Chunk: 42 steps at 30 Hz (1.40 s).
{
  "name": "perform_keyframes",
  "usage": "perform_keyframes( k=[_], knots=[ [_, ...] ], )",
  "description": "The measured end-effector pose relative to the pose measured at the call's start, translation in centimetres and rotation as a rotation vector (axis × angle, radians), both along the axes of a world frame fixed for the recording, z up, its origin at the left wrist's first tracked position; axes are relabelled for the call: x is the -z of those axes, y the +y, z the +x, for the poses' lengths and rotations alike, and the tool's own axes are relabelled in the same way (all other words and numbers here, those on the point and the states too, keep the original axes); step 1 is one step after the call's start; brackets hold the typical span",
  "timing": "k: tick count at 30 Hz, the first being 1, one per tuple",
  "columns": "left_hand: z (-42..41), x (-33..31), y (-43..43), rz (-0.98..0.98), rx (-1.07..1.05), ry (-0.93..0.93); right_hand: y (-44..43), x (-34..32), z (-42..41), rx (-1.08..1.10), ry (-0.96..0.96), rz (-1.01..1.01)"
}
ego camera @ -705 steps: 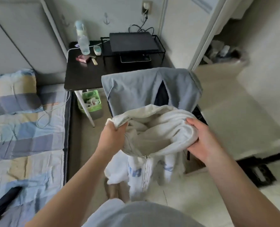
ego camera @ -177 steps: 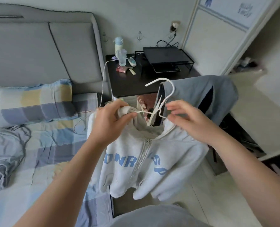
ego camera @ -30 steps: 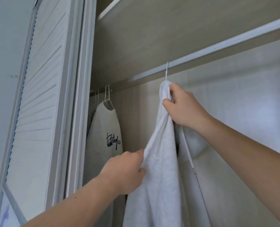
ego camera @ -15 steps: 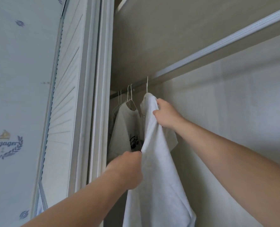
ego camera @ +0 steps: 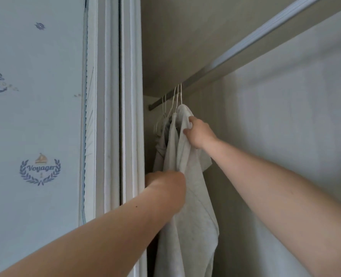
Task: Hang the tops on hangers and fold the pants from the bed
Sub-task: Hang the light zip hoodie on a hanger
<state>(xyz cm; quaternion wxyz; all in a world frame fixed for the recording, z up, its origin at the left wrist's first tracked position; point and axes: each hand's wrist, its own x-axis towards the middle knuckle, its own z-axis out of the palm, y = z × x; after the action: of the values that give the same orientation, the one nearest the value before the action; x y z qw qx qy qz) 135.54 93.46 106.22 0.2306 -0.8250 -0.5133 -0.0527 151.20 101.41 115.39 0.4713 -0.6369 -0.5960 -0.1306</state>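
Note:
The white zip hoodie [ego camera: 193,206] hangs from a white hanger [ego camera: 181,94] hooked on the wardrobe rail [ego camera: 245,45]. My right hand [ego camera: 198,132] grips the hoodie's fabric near its shoulder, just below the hook. Lower down, my left hand [ego camera: 165,182] holds the garment's front edge, its fingers hidden behind the cloth. The hoodie sits pressed against the other hung clothes at the rail's left end.
Other tops [ego camera: 161,140] on white hangers crowd the rail's left end by the wardrobe side wall. The white sliding door frame [ego camera: 117,116] stands left of the opening, with a pale panel printed "Voyager" [ego camera: 39,168] beside it. The wardrobe back wall [ego camera: 285,126] fills the right.
Both hands have slid the hoodie on its hanger further left along the rail, up against the other hung tops. The view has turned left too.

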Motion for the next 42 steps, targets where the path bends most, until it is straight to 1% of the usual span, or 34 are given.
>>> perform_keyframes(
  k=[3, 6, 8, 10, 12, 16, 18, 22, 25, 28, 31, 35, 38, 42],
  knots=[
    [-0.2, 0.1, -0.6, 0.042, 0.022, -0.028, -1.4, 1.2, 1.0, -0.072, 0.026, 0.011],
    [-0.6, 0.4, -1.6, 0.118, 0.114, -0.081, -3.3, 2.5, 1.9, -0.151, 0.047, 0.045],
    [-1.0, 0.9, -2.6, 0.195, 0.187, -0.094, -5.1, 3.7, 2.1, -0.173, 0.038, 0.059],
    [-1.4, 1.7, -3.6, 0.322, 0.262, -0.102, -6.9, 5.3, 2.4, -0.215, 0.029, 0.061],
    [-2.3, 2.7, -4.7, 0.434, 0.341, -0.116, -9.2, 7.3, 2.4, -0.241, -0.036, 0.069],
    [-5.6, 5.3, -6.5, 0.541, 0.512, -0.150, -14.4, 11.5, 0.9, -0.220, -0.207, 0.115],
    [-7.4, 7.0, -7.3, 0.557, 0.528, -0.178, -17.0, 13.4, -0.6, -0.194, -0.256, 0.062],
    [-11.5, 11.3, -8.8, 0.492, 0.455, -0.226, -21.5, 17.4, -4.4, -0.190, -0.327, -0.066],
    [-15.8, 14.9, -10.2, 0.434, 0.400, -0.285, -23.8, 20.5, -7.8, -0.237, -0.371, -0.140],
    [-20.6, 18.6, -12.2, 0.368, 0.314, -0.307, -25.6, 23.5, -12.0, -0.296, -0.430, -0.206],
    [-26.0, 21.9, -15.0, 0.272, 0.180, -0.325, -27.1, 26.2, -16.9, -0.349, -0.475, -0.254],
    [-34.2, 26.5, -20.0, 0.146, -0.025, -0.325, -29.4, 30.6, -24.5, -0.468, -0.489, -0.337],
    [-40.3, 29.5, -24.8, 0.059, -0.157, -0.342, -31.5, 34.0, -31.1, -0.593, -0.454, -0.412],
    [-48.5, 34.2, -32.3, -0.049, -0.378, -0.410, -34.7, 38.2, -40.6, -0.785, -0.435, -0.490]
  ],
)
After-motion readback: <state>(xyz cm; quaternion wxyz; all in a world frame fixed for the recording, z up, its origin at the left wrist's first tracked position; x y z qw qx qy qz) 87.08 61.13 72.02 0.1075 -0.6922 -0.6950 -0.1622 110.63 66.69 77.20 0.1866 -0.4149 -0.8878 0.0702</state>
